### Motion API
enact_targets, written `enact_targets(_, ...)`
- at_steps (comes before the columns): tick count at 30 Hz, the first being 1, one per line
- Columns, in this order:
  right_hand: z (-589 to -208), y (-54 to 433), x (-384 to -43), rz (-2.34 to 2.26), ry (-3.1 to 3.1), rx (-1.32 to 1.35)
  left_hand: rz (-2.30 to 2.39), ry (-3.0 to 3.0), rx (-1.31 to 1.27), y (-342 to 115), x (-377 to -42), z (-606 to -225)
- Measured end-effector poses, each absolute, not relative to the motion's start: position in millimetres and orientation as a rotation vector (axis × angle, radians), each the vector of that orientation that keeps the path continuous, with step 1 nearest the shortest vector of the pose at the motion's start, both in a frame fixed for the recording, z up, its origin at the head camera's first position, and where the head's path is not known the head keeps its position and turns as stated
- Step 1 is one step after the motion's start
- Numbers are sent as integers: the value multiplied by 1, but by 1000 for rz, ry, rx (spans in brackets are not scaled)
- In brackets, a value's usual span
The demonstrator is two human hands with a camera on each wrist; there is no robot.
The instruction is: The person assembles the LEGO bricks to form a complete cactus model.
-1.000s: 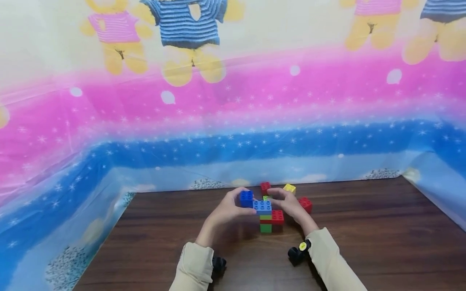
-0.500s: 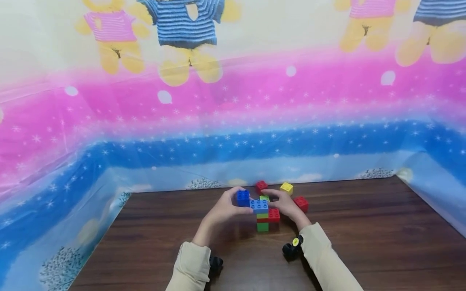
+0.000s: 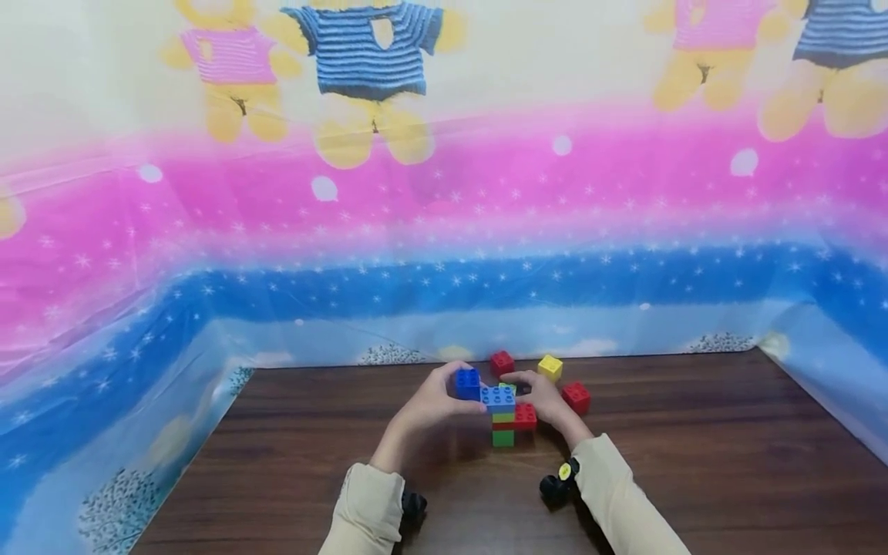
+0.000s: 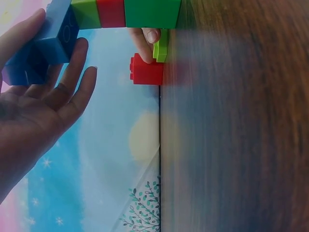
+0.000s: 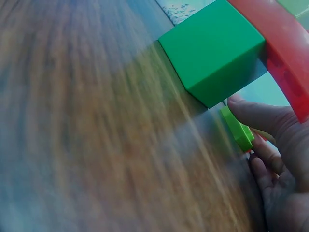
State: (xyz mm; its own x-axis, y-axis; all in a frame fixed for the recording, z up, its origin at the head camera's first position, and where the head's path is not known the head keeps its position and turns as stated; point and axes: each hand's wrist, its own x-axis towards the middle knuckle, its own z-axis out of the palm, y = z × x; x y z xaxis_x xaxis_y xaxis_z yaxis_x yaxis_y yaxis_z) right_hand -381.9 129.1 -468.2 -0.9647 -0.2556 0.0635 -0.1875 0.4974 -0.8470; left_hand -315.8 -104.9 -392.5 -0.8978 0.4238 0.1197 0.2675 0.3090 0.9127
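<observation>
Plastic in a double hold

Left hand (image 3: 432,398) grips the stack (image 3: 502,418), standing on the table (image 3: 694,447), by its blue bricks (image 3: 498,399); right hand (image 3: 544,398) pinches a lime brick (image 5: 237,129) just beyond. Likely light, stiff, hard to break; flat sides should hold surest.

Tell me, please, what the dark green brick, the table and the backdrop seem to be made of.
Dark green brick: probably hard, smooth plastic, with flat, evenly coloured faces and crisp edges.
Table: wood or laminate, slightly glossy; brown grain and soft reflections show.
Backdrop: fabric or thin plastic sheet, smooth and printed; it creases and folds at the corners.
</observation>
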Motion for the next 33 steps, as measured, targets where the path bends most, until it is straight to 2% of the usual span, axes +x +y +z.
enact_targets(23,-471,127,-381,-1375,2827,-453,1656,2394,681,-105,-319,-394)
enact_targets(33,-472,132,-375,-1474,2739,-434,1656,2388,689,-108,-318,-394)
